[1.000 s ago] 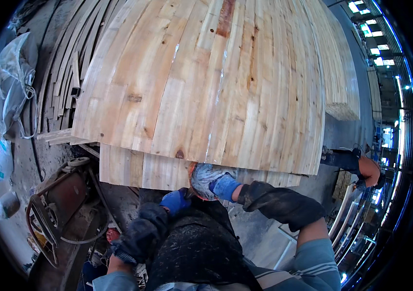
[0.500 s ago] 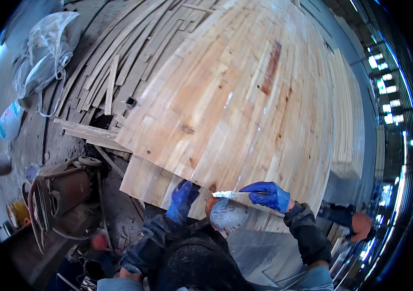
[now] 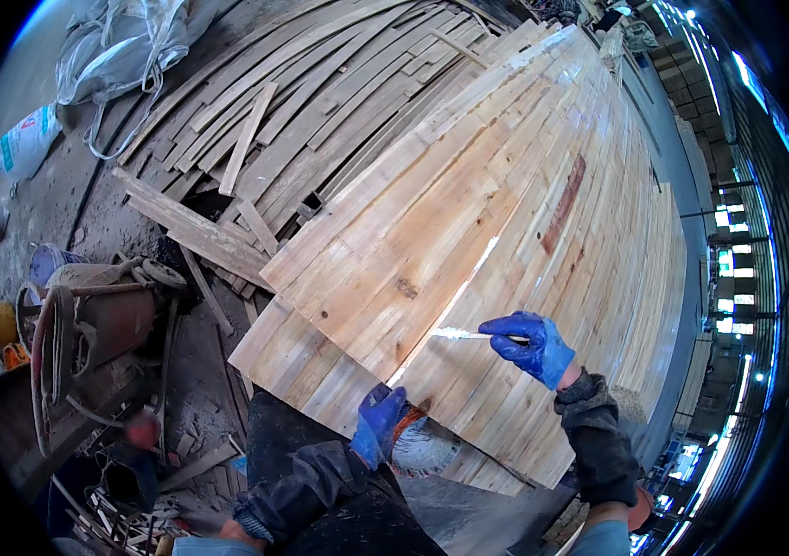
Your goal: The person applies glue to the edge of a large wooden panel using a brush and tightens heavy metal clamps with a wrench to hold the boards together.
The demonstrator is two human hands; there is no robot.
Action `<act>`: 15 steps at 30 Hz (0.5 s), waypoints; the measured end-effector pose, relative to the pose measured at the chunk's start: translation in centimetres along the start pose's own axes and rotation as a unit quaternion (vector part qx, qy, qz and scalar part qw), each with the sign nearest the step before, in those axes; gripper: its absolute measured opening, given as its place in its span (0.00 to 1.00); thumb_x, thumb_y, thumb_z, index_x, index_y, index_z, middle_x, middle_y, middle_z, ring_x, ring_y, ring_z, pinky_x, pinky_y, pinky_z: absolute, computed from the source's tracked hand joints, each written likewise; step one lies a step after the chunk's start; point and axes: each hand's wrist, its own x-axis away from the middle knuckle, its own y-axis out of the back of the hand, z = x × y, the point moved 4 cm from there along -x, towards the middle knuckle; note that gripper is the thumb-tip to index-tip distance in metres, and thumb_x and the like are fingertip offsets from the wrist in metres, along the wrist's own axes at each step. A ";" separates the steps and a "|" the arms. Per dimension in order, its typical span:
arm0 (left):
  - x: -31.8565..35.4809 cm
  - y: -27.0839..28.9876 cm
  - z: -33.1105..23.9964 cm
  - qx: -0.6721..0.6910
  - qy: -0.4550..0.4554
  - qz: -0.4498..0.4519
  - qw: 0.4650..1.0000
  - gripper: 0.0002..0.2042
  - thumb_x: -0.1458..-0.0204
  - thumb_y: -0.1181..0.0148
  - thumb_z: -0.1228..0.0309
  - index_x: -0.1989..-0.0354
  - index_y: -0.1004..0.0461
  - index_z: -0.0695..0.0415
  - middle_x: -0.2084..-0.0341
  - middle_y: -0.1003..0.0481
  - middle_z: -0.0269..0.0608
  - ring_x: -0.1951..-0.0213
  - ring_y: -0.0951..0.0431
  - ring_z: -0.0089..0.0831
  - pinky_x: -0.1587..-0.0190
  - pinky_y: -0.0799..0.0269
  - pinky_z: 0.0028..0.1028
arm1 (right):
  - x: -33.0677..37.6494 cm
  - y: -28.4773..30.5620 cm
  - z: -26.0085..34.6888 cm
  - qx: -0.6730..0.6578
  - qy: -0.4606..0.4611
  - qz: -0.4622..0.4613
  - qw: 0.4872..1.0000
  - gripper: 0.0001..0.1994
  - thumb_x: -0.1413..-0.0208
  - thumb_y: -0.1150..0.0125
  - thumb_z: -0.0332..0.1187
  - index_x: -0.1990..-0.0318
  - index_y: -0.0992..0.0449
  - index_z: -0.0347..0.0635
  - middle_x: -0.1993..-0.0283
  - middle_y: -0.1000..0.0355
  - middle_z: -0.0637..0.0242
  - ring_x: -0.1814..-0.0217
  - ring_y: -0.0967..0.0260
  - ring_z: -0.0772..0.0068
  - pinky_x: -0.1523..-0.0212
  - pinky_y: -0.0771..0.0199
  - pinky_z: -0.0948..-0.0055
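Blue-gloved right hand (image 3: 531, 347), mine, over wood panel (image 3: 385, 301), forearm (image 3: 598, 445) pointing forward, fingers pinching white-tipped stick (image 3: 458, 334) near white streak (image 3: 480, 267). My left hand (image 3: 379, 424) low by pail (image 3: 426, 449); can't tell if its fingers grip.

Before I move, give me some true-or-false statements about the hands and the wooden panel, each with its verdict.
1. The blue-gloved right hand holds a slim, white-ended tool. True.
2. That tool's white end points right. False: it points left.
3. The blue-gloved left hand is beside a round, white-smeared container. True.
4. A reddish-brown strip shows in the pale wooden panel. True.
5. The container is at the panel's far end. False: it is by the near edge.
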 end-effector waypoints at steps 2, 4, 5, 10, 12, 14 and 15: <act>0.1 -0.3 -0.9 -0.248 -0.156 0.032 0.956 0.09 0.54 0.35 0.66 0.71 0.27 0.57 0.78 0.29 0.44 0.72 0.25 0.44 0.71 0.32 0.34 | -1.4 0.6 1.1 0.065 0.025 0.014 0.997 0.10 0.46 0.38 0.30 0.56 0.20 0.42 0.65 0.24 0.57 0.64 0.26 0.62 0.62 0.26 0.69; 0.3 -0.5 -1.1 -0.303 -0.182 0.012 0.935 0.09 0.55 0.34 0.67 0.72 0.27 0.57 0.79 0.30 0.45 0.74 0.27 0.47 0.72 0.32 0.34 | -2.5 0.2 1.8 0.128 0.073 0.013 0.989 0.09 0.48 0.38 0.30 0.59 0.20 0.43 0.67 0.25 0.57 0.67 0.27 0.56 0.66 0.26 0.66; 0.2 -0.3 -0.7 -0.269 -0.155 -0.009 0.951 0.09 0.54 0.35 0.68 0.72 0.27 0.57 0.79 0.30 0.45 0.74 0.27 0.46 0.72 0.32 0.34 | -3.2 -0.2 2.1 0.168 0.097 0.018 0.981 0.09 0.48 0.38 0.30 0.59 0.20 0.43 0.67 0.25 0.57 0.67 0.27 0.55 0.66 0.26 0.65; -0.1 0.3 1.3 0.012 0.023 -0.072 0.997 0.06 0.49 0.37 0.71 0.73 0.28 0.58 0.79 0.29 0.38 0.75 0.26 0.32 0.72 0.31 0.29 | -3.4 -3.6 2.6 0.275 0.140 0.119 0.944 0.11 0.50 0.37 0.32 0.58 0.22 0.45 0.70 0.29 0.58 0.69 0.29 0.53 0.69 0.28 0.61; -0.1 0.1 1.2 0.080 0.080 -0.087 0.990 0.05 0.47 0.39 0.73 0.73 0.28 0.59 0.78 0.28 0.35 0.75 0.26 0.25 0.72 0.31 0.26 | -3.0 -4.8 3.0 0.284 0.149 0.164 0.933 0.12 0.49 0.39 0.32 0.56 0.24 0.44 0.70 0.29 0.58 0.69 0.29 0.54 0.70 0.29 0.61; 0.2 -0.2 0.8 0.078 0.114 -0.108 0.985 0.06 0.44 0.41 0.74 0.73 0.28 0.59 0.78 0.27 0.33 0.74 0.27 0.21 0.73 0.31 0.24 | -2.7 -5.9 3.9 0.287 0.152 0.196 0.925 0.13 0.49 0.39 0.32 0.55 0.25 0.44 0.70 0.29 0.58 0.69 0.28 0.54 0.71 0.29 0.60; 0.2 -0.3 0.7 0.087 0.107 -0.113 0.984 0.06 0.44 0.41 0.74 0.72 0.28 0.59 0.78 0.27 0.34 0.75 0.27 0.21 0.73 0.31 0.24 | -2.6 -6.2 4.5 0.287 0.163 0.210 0.920 0.13 0.48 0.40 0.32 0.54 0.26 0.44 0.71 0.30 0.58 0.70 0.28 0.56 0.72 0.30 0.61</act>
